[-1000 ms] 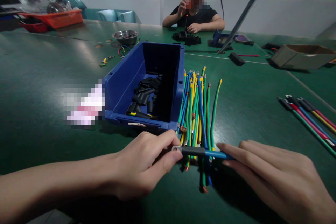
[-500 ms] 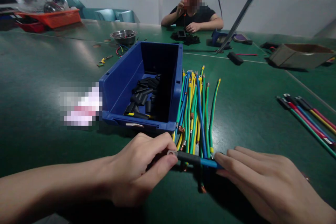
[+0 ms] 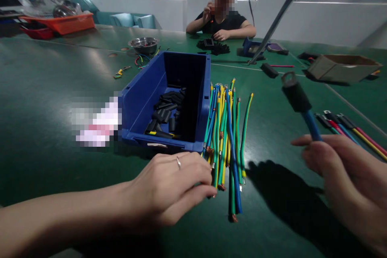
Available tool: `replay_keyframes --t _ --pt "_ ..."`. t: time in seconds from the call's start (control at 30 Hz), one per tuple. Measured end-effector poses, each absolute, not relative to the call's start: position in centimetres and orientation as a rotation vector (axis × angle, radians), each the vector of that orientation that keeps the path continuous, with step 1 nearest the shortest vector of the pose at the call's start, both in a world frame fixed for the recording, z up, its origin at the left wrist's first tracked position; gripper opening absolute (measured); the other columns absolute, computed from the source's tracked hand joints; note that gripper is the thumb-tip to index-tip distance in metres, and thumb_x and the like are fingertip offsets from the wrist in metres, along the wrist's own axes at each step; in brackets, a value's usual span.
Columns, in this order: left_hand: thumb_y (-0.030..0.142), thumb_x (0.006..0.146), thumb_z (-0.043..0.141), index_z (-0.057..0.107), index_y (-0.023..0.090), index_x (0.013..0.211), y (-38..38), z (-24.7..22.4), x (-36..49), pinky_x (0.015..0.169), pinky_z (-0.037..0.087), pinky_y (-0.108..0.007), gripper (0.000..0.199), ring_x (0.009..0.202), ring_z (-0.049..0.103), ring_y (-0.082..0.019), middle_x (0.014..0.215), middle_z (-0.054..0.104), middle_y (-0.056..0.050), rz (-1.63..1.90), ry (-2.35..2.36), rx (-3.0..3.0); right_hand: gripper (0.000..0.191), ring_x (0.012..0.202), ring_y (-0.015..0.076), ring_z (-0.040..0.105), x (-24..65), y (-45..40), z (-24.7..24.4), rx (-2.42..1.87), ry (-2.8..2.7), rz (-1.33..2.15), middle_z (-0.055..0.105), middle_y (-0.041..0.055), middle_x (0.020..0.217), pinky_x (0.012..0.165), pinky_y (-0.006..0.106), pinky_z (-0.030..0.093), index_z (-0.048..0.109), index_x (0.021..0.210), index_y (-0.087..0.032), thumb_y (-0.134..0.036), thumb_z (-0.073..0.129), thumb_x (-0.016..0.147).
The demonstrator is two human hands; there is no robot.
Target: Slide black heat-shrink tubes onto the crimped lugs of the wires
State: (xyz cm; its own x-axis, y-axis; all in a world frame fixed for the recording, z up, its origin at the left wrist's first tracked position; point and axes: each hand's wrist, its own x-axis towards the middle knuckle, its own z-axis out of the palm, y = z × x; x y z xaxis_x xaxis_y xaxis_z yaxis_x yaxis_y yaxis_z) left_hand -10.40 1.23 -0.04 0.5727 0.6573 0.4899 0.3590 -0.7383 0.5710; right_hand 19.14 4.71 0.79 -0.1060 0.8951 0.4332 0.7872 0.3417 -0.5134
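Observation:
My right hand [image 3: 347, 177] pinches a short blue cable [image 3: 311, 123] and holds it raised on the right. Black heat-shrink tubing [image 3: 296, 94] covers the cable's upper end, with a metal ring lug [image 3: 288, 77] at the tip. My left hand [image 3: 178, 185], a ring on one finger, has its fingers curled down at the near left ends of the loose cables [image 3: 223, 129]. What lies between those fingertips is hidden. The cables are green-yellow, yellow and blue, several with bare copper ends. Beside them, a blue bin [image 3: 166, 145] contains black tubing pieces [image 3: 166, 107].
Cables with black-sleeved ends [image 3: 359, 129] lie at the right, near an open cardboard box [image 3: 344, 68]. Across the green table [image 3: 75, 185] a person [image 3: 223, 24] works over black parts. A slanted metal pole [image 3: 281, 14] rises there. A steel bowl [image 3: 143, 46] stands behind the bin.
My left hand has let go of the lug end of the blue cable and moved slightly right onto the loose cables. My right hand has carried the blue cable up and right, turning its lug upward.

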Motion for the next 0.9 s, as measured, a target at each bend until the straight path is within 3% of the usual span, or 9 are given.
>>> replay_keyframes --t 0.1,0.2,0.37,0.47,0.53,0.67,0.77,0.9 --pt "0.008 0.091 0.053 0.062 0.009 0.101 1.3 0.1 -10.1 0.085 0.052 -0.027 0.013 0.095 0.062 -0.019 0.107 0.066 -0.013 0.943 0.689 2.594 0.030 0.050 0.0115 0.048 19.2 5.8 0.8 -1.478 -1.674 0.566 0.050 -0.0012 0.060 0.042 0.023 0.039 0.062 0.097 -0.022 -0.050 0.054 0.088" --pt "0.009 0.091 0.054 0.060 0.006 0.113 1.2 -0.2 -10.0 0.102 0.045 -0.034 0.023 0.113 0.056 -0.023 0.121 0.062 -0.016 0.774 0.684 2.705 0.034 0.052 0.0118 0.053 19.1 6.9 0.7 -1.457 -1.577 0.811 0.055 -0.0001 0.065 0.046 0.023 0.045 0.060 0.104 -0.020 -0.048 0.062 0.084" --pt "0.009 0.089 0.054 0.057 0.010 0.118 1.2 -0.9 -10.2 0.098 0.047 -0.036 0.029 0.117 0.051 -0.024 0.125 0.062 -0.011 0.603 0.710 2.772 0.048 0.055 0.0143 0.060 18.6 7.5 -0.1 -1.324 -1.495 1.047 0.062 0.0024 0.079 0.047 0.025 0.051 0.047 0.126 -0.022 -0.042 0.061 0.085" --pt "0.008 0.090 0.050 0.056 0.012 0.118 1.3 -0.8 -10.4 0.099 0.046 -0.036 0.029 0.118 0.050 -0.024 0.124 0.062 -0.011 0.577 0.699 2.755 0.043 0.060 0.0178 0.066 18.4 7.4 -0.5 -1.305 -1.501 1.127 0.065 0.0081 0.090 0.052 0.028 0.056 0.047 0.125 -0.022 -0.039 0.058 0.088" --pt "0.007 0.090 0.047 0.057 0.010 0.118 1.4 -0.6 -10.5 0.101 0.046 -0.035 0.030 0.118 0.050 -0.024 0.123 0.062 -0.012 0.572 0.664 2.737 0.039 0.062 0.0208 0.069 18.5 7.4 -0.6 -1.335 -1.542 1.139 0.067 0.0112 0.090 0.053 0.030 0.057 0.049 0.120 -0.020 -0.040 0.057 0.088" --pt "0.005 0.090 0.045 0.057 0.008 0.118 1.6 -0.3 -10.6 0.102 0.044 -0.035 0.031 0.118 0.049 -0.025 0.124 0.061 -0.013 0.582 0.618 2.715 0.042 0.050 0.0189 0.064 18.9 7.4 -0.6 -1.405 -1.615 1.043 0.063 0.0068 0.075 0.037 0.025 0.049 0.049 0.117 -0.018 -0.046 0.058 0.086" --pt "0.006 0.091 0.045 0.058 0.008 0.118 1.7 -0.2 -10.7 0.102 0.045 -0.035 0.030 0.117 0.050 -0.025 0.124 0.061 -0.013 0.595 0.610 2.715 0.046 0.046 0.0129 0.057 19.1 7.1 -0.7 -1.467 -1.657 0.836 0.058 0.0058 0.084 0.033 0.022 0.042 0.050 0.118 -0.019 -0.050 0.059 0.084" --pt "0.006 0.092 0.043 0.060 0.008 0.116 1.7 -0.1 -10.6 0.101 0.045 -0.035 0.029 0.116 0.051 -0.025 0.123 0.062 -0.013 0.610 0.601 2.720 0.044 0.052 0.0111 0.056 19.2 6.6 -0.8 -1.561 -1.769 0.467 0.056 0.0040 0.091 0.039 0.021 0.044 0.053 0.119 -0.025 -0.052 0.057 0.084"
